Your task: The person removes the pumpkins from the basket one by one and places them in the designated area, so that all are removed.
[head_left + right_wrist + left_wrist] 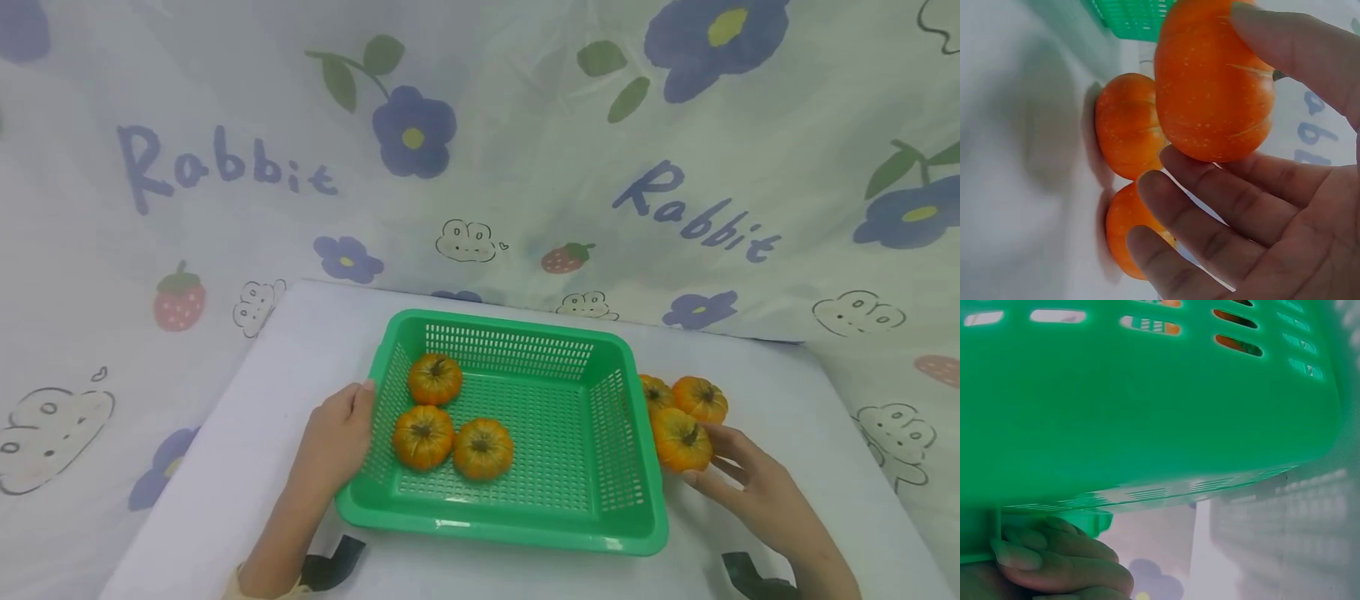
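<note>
A green plastic basket (517, 521) with slotted walls is held at its left rim by my left hand (335, 440), whose fingers (1079, 562) curl under the edge in the left wrist view. Three small orange pumpkins (482, 450) lie in the basket's left half. To the right of the basket, my right hand (757, 492) pinches another small pumpkin (1213, 84) between thumb and fingers. In the right wrist view this pumpkin is raised off the white surface, its stem toward the right.
Two more pumpkins (700, 400) sit on the white table (300, 333) just behind the held one, close by the basket's right wall. A patterned cloth (480, 167) with flowers, strawberries and rabbits hangs behind and around the table.
</note>
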Demonstrator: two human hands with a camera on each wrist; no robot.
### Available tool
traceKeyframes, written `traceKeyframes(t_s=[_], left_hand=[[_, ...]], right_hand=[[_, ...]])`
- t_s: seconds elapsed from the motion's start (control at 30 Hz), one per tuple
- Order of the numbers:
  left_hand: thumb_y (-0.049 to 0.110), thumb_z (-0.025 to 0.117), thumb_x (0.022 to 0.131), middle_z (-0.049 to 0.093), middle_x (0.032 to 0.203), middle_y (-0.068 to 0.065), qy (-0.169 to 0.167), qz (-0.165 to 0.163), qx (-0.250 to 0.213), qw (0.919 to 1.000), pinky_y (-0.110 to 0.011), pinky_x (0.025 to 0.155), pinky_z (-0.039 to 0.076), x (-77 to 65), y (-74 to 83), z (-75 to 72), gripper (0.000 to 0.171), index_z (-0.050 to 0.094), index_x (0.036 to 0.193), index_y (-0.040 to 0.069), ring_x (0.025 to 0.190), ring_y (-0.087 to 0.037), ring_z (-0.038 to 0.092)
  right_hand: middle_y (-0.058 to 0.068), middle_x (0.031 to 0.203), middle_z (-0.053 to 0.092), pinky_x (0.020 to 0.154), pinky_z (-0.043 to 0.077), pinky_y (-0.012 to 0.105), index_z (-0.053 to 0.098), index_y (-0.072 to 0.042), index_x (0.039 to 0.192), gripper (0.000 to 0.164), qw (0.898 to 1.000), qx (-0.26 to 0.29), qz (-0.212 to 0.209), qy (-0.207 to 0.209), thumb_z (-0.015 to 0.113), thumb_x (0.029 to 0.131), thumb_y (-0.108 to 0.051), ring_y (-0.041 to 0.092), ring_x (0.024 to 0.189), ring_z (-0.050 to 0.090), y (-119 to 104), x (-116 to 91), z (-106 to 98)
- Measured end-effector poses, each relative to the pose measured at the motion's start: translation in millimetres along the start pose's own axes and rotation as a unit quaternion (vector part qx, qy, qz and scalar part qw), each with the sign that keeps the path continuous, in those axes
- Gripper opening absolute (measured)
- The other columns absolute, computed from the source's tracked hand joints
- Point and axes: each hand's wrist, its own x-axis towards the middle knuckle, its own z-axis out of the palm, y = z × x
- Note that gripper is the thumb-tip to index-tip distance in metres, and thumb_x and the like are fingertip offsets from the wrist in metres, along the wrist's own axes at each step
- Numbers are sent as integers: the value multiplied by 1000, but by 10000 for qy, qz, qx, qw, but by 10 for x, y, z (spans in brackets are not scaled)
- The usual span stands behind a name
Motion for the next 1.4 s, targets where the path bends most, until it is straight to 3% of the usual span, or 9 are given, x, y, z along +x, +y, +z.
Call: traceKeyframes(t_s=[0.43, 0.7, 1.0, 1.4], left_hand=[[53, 28, 113, 57, 76, -10, -84, -49, -110, 9999, -36, 54, 53, 2, -2, -4, 57, 57, 99, 6, 62, -22, 58], [53, 28, 113, 56, 76, -10, -52, -50, -87, 9999, -36, 54, 52, 14, -16, 9, 56, 56, 98, 6, 62, -22, 57], [53, 28, 113, 54, 76, -10, -45, -72, 7, 10000, -36, 55, 51, -10, 0, -14, 56, 56, 97, 7, 63, -23, 55], [55, 27, 112, 55, 76, -10, -68, -76, 1, 9999, -36, 54, 51, 19, -12, -3, 57, 55, 97, 7, 62, -24, 56]], right_hand=[[26, 142, 58, 98, 53, 59, 46, 0, 149, 77, 9987, -71, -388, -317, 79, 94, -43, 47, 128, 56, 41, 58, 119], [29, 144, 56, 98, 51, 64, 48, 2, 148, 77, 9986, -53, -389, -359, 82, 92, -38, 51, 133, 51, 107, 90, 175], [26, 146, 56, 99, 48, 68, 49, -3, 150, 79, 9990, -126, -280, -332, 81, 91, -46, 53, 133, 51, 127, 119, 203], [26, 148, 54, 100, 49, 65, 47, -3, 151, 81, 9990, -182, -134, -382, 81, 92, -46, 52, 136, 48, 168, 150, 220]])
